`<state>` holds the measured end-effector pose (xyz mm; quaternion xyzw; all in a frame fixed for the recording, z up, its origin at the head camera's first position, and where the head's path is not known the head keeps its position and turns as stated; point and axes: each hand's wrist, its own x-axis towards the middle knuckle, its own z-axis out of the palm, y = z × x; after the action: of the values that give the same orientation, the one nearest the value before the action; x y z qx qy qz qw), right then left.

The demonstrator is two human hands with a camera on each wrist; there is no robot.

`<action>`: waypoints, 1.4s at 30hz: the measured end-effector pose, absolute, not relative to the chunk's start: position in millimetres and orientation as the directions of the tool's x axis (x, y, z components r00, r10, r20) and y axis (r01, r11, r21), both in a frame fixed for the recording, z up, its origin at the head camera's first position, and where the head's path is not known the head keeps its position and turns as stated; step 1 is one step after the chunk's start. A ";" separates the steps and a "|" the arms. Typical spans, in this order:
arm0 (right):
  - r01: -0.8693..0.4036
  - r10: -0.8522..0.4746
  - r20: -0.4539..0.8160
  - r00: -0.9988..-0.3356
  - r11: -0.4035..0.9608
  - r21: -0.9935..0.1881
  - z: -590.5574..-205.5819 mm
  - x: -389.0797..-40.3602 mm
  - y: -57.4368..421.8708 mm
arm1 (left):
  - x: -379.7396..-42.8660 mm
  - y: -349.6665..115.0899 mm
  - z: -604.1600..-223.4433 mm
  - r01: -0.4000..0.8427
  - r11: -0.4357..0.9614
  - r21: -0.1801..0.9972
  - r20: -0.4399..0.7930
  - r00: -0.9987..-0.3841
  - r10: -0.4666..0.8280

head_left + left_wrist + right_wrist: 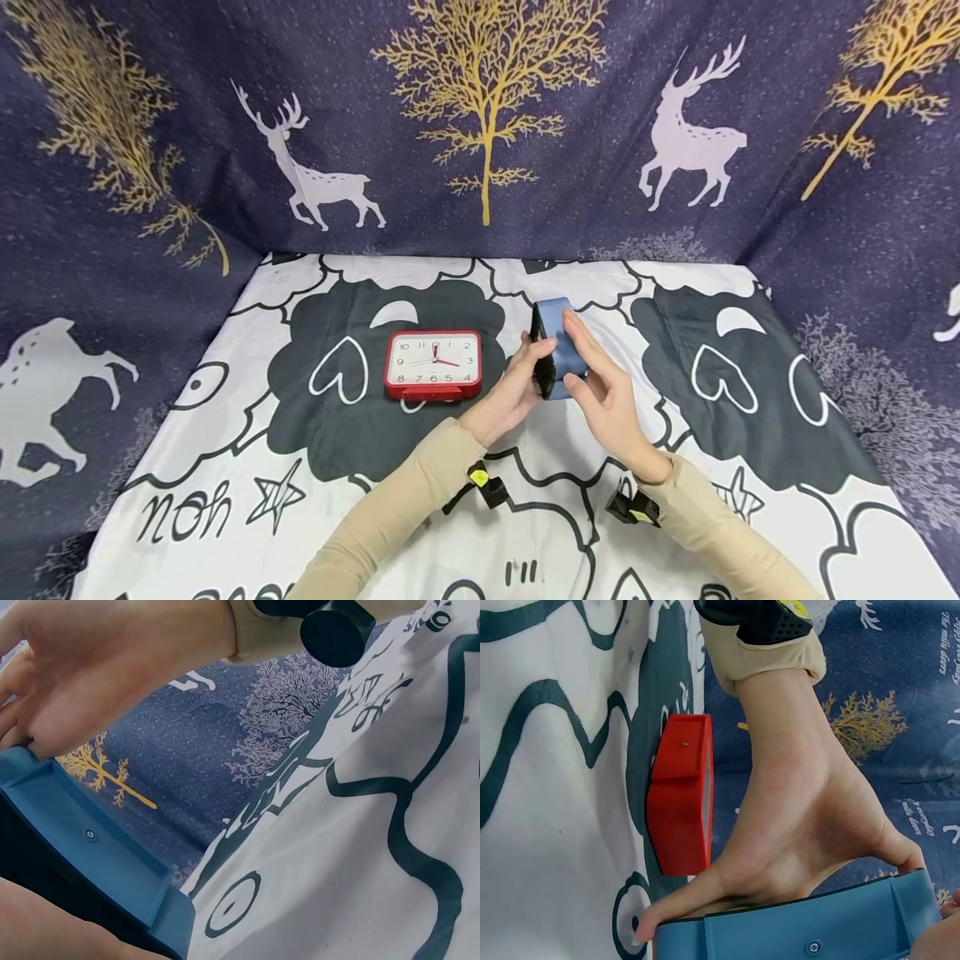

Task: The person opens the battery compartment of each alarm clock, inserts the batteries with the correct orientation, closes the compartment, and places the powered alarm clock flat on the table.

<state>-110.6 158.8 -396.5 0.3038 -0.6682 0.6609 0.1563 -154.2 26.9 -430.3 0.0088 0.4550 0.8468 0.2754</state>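
My left hand (513,387) grips a blue desk clock (567,346) between thumb and fingers; its dial is hidden from every view. In the right wrist view the left hand (802,795) spans the clock from end to end. A small screw (91,835) sits in the recessed blue side. From the other side my right hand (607,392) holds the clock too, index finger and thumb on the blue casing. Its bent fingers are partly cut off in the left wrist view. To the left, a red desk clock (433,364) stands upright with its white dial facing me.
A white cloth (540,475) with dark cartoon sheep and black lettering covers the table. Behind and at both sides hangs a navy curtain (525,167) with deer and golden trees. Black wrist cameras (491,490) sit below both wrists.
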 end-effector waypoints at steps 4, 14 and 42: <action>-0.627 -0.145 0.623 -0.769 -0.026 -0.779 -400.5 -110.8 160.1 | -152.5 26.7 -431.4 -0.449 -0.429 0.784 -0.224 -0.849 0.479; -0.231 0.030 0.246 -0.969 0.259 -0.938 -409.8 -117.7 174.6 | -153.0 28.1 -430.7 -0.429 -0.441 0.788 -0.125 -0.814 0.568; 0.289 -0.060 -0.283 -0.957 -0.149 -0.946 -417.2 -126.9 177.7 | -149.1 29.5 -431.2 -0.413 -0.471 0.780 -0.005 -0.755 0.655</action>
<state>-126.9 177.7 -417.2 -0.0891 -0.6418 0.7529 -0.1159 -149.1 29.5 -431.2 0.1490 0.4057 0.8444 0.3164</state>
